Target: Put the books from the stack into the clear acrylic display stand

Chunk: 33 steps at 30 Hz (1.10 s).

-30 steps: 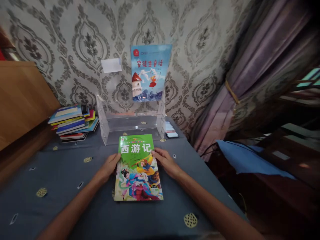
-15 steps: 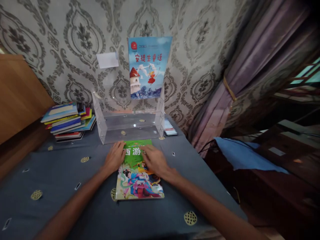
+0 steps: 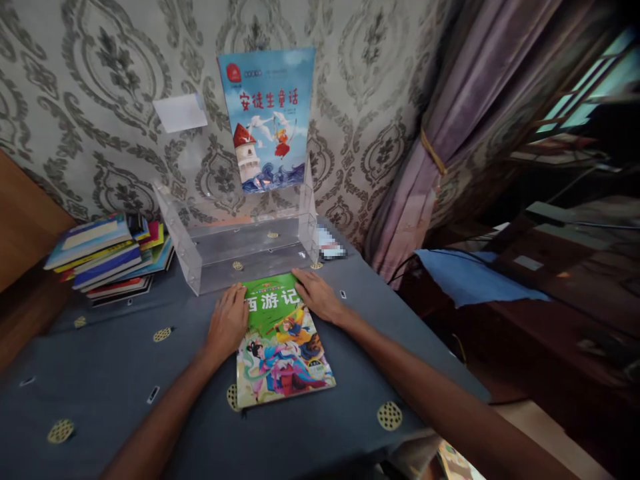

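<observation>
Book (image 3: 283,343) with a green cover lying flat near the table's (image 3: 115,373) far edge, just before a clear acrylic stand (image 3: 240,250). Left hand (image 3: 227,323) and right hand (image 3: 315,297) rest flat, fingers spread, on its upper corners. Stacked books (image 3: 107,257) sit far left.

The book (image 3: 280,340) under the hands has a green top and a bright cartoon cover. The upright book (image 3: 269,120) is sky blue with a red-roofed tower. The bench (image 3: 100,373) cloth is slate blue with yellow dotted rounds. The wallpaper (image 3: 100,80) shows grey damask; the curtain (image 3: 450,120) is mauve.
</observation>
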{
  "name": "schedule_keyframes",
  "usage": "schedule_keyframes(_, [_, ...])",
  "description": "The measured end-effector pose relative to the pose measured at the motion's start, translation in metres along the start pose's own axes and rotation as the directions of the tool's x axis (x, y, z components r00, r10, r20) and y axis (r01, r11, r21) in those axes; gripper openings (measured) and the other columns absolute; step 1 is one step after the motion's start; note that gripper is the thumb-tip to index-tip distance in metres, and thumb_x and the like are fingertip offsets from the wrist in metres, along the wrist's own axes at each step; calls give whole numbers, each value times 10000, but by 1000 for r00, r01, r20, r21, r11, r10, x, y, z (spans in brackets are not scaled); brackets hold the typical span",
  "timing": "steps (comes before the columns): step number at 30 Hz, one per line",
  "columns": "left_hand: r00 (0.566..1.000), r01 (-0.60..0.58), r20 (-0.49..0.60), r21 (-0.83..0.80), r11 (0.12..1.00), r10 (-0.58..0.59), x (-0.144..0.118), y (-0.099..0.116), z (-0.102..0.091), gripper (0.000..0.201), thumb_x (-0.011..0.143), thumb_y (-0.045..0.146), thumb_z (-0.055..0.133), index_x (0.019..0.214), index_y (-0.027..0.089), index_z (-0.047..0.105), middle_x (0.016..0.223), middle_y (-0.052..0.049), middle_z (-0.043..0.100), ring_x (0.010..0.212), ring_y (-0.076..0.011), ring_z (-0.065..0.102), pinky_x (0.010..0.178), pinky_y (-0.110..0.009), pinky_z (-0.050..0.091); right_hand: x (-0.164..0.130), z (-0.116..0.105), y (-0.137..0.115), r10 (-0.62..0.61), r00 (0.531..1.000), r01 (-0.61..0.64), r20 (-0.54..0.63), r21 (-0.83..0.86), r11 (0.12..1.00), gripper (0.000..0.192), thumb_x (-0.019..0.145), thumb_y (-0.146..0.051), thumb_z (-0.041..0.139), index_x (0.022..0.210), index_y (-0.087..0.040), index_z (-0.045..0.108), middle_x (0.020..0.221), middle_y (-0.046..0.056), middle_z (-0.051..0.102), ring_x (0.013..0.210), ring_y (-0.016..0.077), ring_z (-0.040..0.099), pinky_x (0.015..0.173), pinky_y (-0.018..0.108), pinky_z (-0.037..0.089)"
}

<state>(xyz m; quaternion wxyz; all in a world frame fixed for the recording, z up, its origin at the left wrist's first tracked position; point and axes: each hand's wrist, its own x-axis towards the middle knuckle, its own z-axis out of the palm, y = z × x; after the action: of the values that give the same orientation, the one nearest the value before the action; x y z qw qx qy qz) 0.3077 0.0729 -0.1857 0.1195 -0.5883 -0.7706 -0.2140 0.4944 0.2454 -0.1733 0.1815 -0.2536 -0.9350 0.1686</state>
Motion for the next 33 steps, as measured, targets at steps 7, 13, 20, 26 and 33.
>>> schedule_keyframes(7, [1000,-17,4,0,1000,17,1,3,-4,315,975,197,374,1246,161,530,1298,-151,596,1236,-286,536,1025,-471,469,1,4,12,-47,998,51,-49,79,996,431,985,-242,400,1382,-152,541,1344,134,634,1279,248,558,1104,449,412])
schedule_keyframes(13, [999,-2,34,-22,1000,3,3,3,-7,337,967,214,370,1251,156,542,1314,-169,585,1231,-314,531,1033,-505,456,-1,2,19,-31,993,53,-111,199,979,413,952,-281,496,1335,-152,585,1256,136,683,1163,264,618,1032,456,459])
schedule_keyframes(20, [998,-3,60,-28,1000,4,2,0,-7,360,977,261,368,1265,144,551,1348,-169,582,1249,-306,540,1039,-477,452,0,7,27,-33,993,61,-115,252,966,445,921,-274,521,1341,-136,572,1299,154,649,1212,268,582,1066,469,423])
schedule_keyframes(26, [989,-63,134,57,996,55,5,-10,-15,360,989,250,385,1293,170,559,1404,-139,566,1319,-297,499,1037,-459,435,4,-1,26,68,992,-19,-110,398,917,319,886,-225,535,1166,-167,675,1024,78,733,946,211,656,882,371,503])
schedule_keyframes(33, [959,-112,268,81,990,87,17,34,-43,267,959,227,431,1099,177,653,1145,-128,633,1067,-288,573,923,-430,472,-3,1,5,96,995,-78,-5,541,837,313,916,-236,487,1130,-157,701,631,-24,617,574,132,527,606,250,424])
